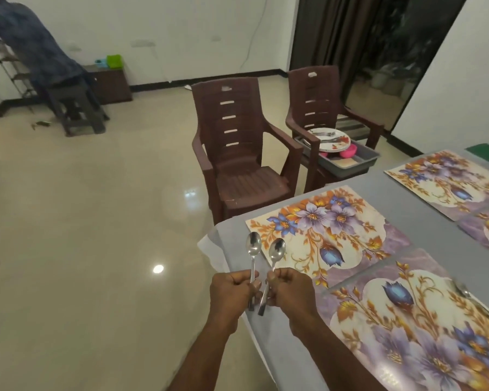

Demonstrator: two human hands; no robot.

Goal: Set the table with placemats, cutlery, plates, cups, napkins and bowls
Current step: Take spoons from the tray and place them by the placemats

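Left hand [232, 289] gripping one spoon [253, 249], right hand [290, 289] gripping another spoon [275, 252], beside floral placemat [328, 227], no readable writing

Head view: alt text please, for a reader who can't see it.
Each hand, left hand and right hand, holds one spoon upright, left spoon and right spoon, over a grey table laid with floral placemats. Two brown chairs stand beyond.

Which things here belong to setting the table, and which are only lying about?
Job: two spoons in the left and right hands, placemats, plates in the tub.
Lying about: empty chair, stool, cabinet.
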